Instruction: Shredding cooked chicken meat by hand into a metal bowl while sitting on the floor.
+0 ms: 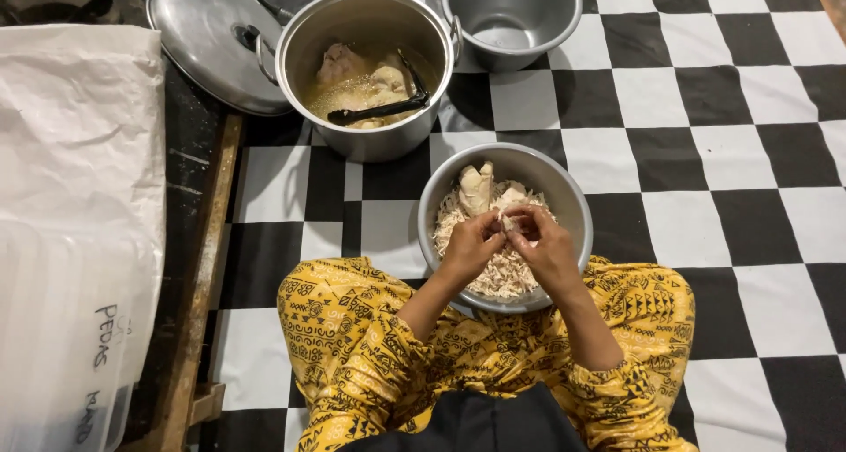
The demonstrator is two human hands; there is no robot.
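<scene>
Cooked chicken was pulled apart over a metal bowl (564, 196).

A small piece of chicken (508, 223) was pinched between the closed fingers of the left hand (471, 245) and right hand (546, 249), just above the bowl's shredded meat (502, 276). Behind the bowl stood a pot (366, 73) of broth, its lid (207, 38) alongside, on the checkered floor (705, 152).

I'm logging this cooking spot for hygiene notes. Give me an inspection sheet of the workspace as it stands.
Surface: black-and-white checkered mat on the floor.
Job's things: bowl of shredded meat with one whole piece; pot of meat in broth with a black ladle.
Clutter: lid; empty bowl; white bag; plastic container.
Hands: left hand and right hand together pinch a meat scrap over the bowl.
Cables: nothing seen.
Surroundings: wooden plank along the mat's edge.
</scene>
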